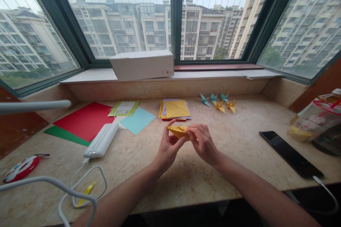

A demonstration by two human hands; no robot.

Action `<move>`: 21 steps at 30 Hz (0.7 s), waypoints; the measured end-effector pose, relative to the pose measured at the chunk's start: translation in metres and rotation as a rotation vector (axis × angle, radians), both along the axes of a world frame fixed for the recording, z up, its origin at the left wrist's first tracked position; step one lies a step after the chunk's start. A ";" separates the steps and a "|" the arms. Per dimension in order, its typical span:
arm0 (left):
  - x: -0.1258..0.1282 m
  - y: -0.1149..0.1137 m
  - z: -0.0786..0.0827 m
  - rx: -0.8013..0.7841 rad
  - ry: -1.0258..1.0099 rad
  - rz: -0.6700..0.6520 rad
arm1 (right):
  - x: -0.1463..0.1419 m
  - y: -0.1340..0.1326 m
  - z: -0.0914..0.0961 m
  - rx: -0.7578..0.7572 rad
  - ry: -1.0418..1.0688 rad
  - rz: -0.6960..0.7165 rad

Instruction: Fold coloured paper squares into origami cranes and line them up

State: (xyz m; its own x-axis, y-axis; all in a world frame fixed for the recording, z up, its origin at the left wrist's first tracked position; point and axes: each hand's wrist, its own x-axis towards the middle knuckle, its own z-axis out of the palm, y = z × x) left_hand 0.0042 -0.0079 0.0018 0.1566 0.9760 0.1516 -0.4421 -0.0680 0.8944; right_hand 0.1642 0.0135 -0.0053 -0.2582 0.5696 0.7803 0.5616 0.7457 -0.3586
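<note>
A partly folded piece of yellow origami paper point(178, 132) is held between my two hands, a little above the countertop. My left hand point(170, 143) grips its left side, thumb in front and fingers behind. At its right end, the fingers of my right hand point(201, 140) pinch the paper. Just beyond my hands lies a stack of square origami paper point(177, 109), yellow on top with purple and red edges showing. Farther right stand several small folded paper cranes, among them a blue crane point(204, 100) and a yellow crane point(220, 106).
On the left lie red paper point(85, 118), green paper point(68, 136), light blue paper point(137, 120) and a white power bank point(102, 140) with a looped cable. A black phone point(290, 152) and a plastic container point(314, 120) are on the right. A white box point(142, 65) sits on the windowsill.
</note>
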 end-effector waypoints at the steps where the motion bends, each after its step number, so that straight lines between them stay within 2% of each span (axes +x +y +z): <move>1: 0.000 0.000 0.001 0.005 0.008 -0.002 | -0.001 0.000 0.000 -0.022 0.014 0.005; 7: -0.004 0.003 0.001 0.044 0.102 0.061 | -0.002 0.000 0.000 -0.160 0.093 0.037; 11: -0.007 0.004 0.000 0.041 0.206 0.054 | 0.002 0.003 -0.001 -0.205 0.122 0.051; 15: -0.010 0.005 0.001 0.059 0.321 0.057 | 0.008 0.006 0.000 -0.196 0.077 0.048; 21: -0.015 0.010 -0.003 0.162 0.443 0.167 | 0.017 0.006 0.005 -0.111 0.033 0.046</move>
State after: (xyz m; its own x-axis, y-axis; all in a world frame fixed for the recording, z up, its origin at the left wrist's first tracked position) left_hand -0.0104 0.0024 -0.0011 0.0835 0.9626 0.2577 0.0070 -0.2592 0.9658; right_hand 0.1811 0.0199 -0.0003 -0.2607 0.6410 0.7219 0.5145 0.7250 -0.4579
